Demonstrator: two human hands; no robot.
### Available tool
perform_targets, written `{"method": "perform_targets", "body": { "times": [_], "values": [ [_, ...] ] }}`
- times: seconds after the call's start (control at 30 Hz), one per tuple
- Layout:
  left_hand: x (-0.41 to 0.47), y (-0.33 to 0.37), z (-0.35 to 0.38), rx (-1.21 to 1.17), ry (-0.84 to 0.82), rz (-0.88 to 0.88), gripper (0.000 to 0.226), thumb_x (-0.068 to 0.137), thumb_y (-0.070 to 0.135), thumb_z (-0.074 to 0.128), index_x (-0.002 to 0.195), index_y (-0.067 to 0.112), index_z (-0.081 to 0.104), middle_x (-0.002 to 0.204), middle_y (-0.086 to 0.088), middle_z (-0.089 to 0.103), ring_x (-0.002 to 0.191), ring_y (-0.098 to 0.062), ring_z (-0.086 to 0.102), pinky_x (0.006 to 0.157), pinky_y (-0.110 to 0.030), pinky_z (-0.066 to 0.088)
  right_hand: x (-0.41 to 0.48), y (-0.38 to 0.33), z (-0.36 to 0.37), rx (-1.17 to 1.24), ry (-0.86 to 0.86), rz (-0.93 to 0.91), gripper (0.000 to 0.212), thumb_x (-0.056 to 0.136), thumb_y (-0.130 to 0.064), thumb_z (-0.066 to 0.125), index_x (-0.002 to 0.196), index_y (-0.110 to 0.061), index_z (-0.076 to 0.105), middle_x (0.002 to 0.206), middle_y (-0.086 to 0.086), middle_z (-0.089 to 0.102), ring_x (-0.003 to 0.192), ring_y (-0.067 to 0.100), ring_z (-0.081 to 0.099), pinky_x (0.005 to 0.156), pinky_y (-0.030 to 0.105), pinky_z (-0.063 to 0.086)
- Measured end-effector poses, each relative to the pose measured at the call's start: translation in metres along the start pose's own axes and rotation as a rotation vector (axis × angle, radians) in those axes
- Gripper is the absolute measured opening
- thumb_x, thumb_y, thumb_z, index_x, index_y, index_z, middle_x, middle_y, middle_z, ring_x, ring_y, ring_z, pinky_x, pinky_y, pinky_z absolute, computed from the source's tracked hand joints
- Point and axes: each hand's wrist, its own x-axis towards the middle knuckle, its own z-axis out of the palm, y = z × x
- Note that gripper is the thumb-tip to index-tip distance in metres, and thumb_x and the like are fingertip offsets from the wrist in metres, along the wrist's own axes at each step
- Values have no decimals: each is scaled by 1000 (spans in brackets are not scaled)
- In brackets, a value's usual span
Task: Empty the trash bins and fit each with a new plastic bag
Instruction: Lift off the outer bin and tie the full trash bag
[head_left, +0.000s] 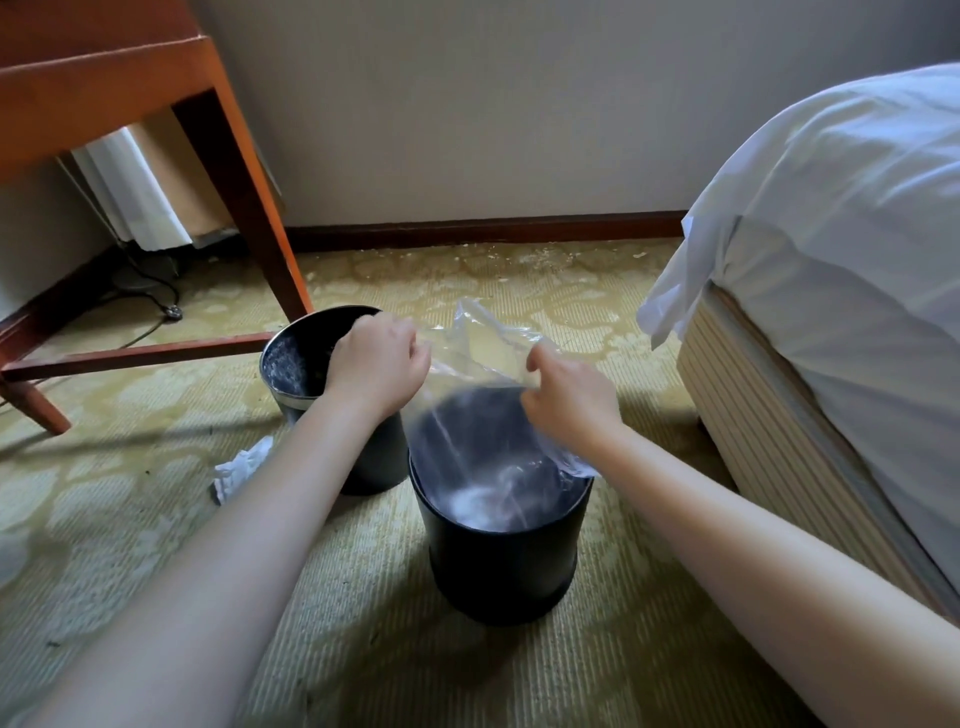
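Two black round trash bins stand on the carpet. The nearer bin (498, 566) has a clear plastic bag (483, 364) hanging into it, the bag's mouth held up above the rim. My left hand (376, 358) grips the bag's left edge. My right hand (569, 400) pinches its right edge, where some plastic drapes over the bin's rim. The farther bin (298, 358) sits behind and to the left, partly hidden by my left hand and forearm; its inside looks bare.
A crumpled white bag or paper (241, 467) lies on the carpet left of the bins. A wooden table (249, 208) stands at the left with a cable (156, 296) beneath it. A bed (831, 312) with white sheets fills the right. The wall (467, 104) is behind.
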Motion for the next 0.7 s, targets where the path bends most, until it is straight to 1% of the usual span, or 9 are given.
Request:
{"method": "perform_targets", "body": {
  "times": [0.07,0.13,0.2,0.23,0.3,0.37,0.43,0.57,0.7],
  "values": [
    [1,4,-1,80,-155,26,47,90,47,50,126,17,50,144,-7,35,136,-28,25,104,-48,30,2,17,0,41,-14,21,6,92,-21,50,93,-18,54,87,-2,61,83,25,59,65,34,45],
    [0,20,-4,39,-163,164,68,89,51,51,145,21,28,157,0,12,146,-22,1,115,-51,12,5,27,-1,156,-18,16,7,90,-21,55,84,-21,58,79,-4,61,79,22,58,66,34,48],
    [-3,42,-3,-21,-190,282,71,92,43,50,150,22,15,158,3,10,147,-18,-1,118,-49,5,9,28,-5,306,25,-37,8,86,-18,62,79,-21,62,72,-4,62,72,21,58,67,37,50],
    [-3,51,1,-55,-208,306,67,93,35,49,150,21,16,157,1,17,146,-18,6,118,-49,6,11,27,-8,373,52,-71,8,84,-16,64,78,-21,64,70,-4,63,70,19,58,67,37,50],
    [-4,60,12,-152,-219,305,48,93,21,46,141,20,38,138,-3,47,133,-23,36,112,-45,21,14,23,-13,454,92,-129,9,81,-12,66,78,-20,67,68,-6,63,66,14,57,66,32,48],
    [-6,61,15,-235,-190,298,16,93,17,45,95,18,61,93,-4,62,100,-30,56,88,-37,39,15,21,-17,465,114,-153,11,79,-10,65,78,-20,67,68,-10,61,66,10,55,65,29,47],
    [-6,58,17,-269,-203,298,33,96,21,45,63,21,41,67,-2,49,75,-29,53,67,-37,39,15,24,-18,365,69,-134,12,80,-12,61,74,-23,60,67,-11,57,68,14,53,62,31,44],
    [-7,49,8,-184,-134,309,41,99,30,40,60,21,35,60,1,46,66,-25,47,57,-34,30,9,44,-12,-33,20,-11,13,86,-13,48,75,-19,52,79,-4,57,77,22,52,56,29,35],
    [-4,34,3,127,18,124,34,99,27,37,88,9,63,87,-13,64,83,-33,58,64,-33,40,10,59,-16,110,135,153,18,89,-14,49,72,-19,54,77,-1,57,75,23,51,56,30,33]
  ]
}}
